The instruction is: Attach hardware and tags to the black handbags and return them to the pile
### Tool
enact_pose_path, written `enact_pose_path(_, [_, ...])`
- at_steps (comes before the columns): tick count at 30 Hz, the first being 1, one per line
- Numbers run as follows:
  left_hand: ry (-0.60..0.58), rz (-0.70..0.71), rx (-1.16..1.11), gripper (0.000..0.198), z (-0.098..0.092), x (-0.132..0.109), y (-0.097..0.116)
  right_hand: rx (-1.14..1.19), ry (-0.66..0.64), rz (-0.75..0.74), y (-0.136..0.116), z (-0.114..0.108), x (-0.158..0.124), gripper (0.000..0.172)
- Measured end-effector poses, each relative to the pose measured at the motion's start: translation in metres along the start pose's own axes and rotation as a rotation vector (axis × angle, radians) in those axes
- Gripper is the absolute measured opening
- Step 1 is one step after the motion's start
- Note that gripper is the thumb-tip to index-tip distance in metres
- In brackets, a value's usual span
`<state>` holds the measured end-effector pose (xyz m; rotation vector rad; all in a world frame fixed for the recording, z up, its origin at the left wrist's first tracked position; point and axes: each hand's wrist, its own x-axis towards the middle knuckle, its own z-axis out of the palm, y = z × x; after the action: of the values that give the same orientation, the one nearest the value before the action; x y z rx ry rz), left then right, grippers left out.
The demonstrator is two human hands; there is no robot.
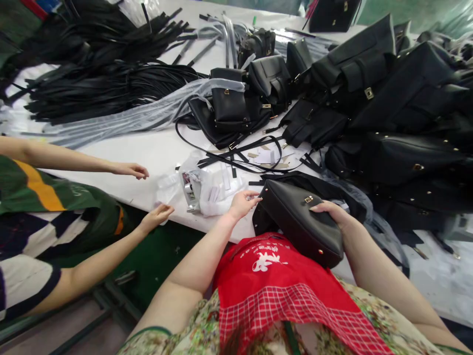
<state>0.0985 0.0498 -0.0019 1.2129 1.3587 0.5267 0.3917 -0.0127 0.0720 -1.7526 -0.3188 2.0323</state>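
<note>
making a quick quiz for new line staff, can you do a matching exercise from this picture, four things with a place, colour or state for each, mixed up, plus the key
1. right hand
2. left hand
3. apron
4. straps

A. red, with white print
B. heaped at upper left
C. fingertips at the bag's left corner
D. holding the bag's right end

Pairs: 1-D, 2-C, 3-A, 4-B

Bag workshop — heaped bags (410,148), strap bundles (107,91), apron (236,268)
</note>
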Motion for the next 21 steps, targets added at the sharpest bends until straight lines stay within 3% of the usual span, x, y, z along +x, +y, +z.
enact_pose_path(8, [-0.013,-0.013,0.054,0.022,0.003,0.013,-0.012,0.038,-0.039,-0.029,0.001,0.002,0.005,0.026])
enact_pose_path(21, [-0.125,-0.176,-0.192,0.028,0.009,0.01,-0.02,0.053,-0.066,-0.027,0.001,0.01,0.007,0.027])
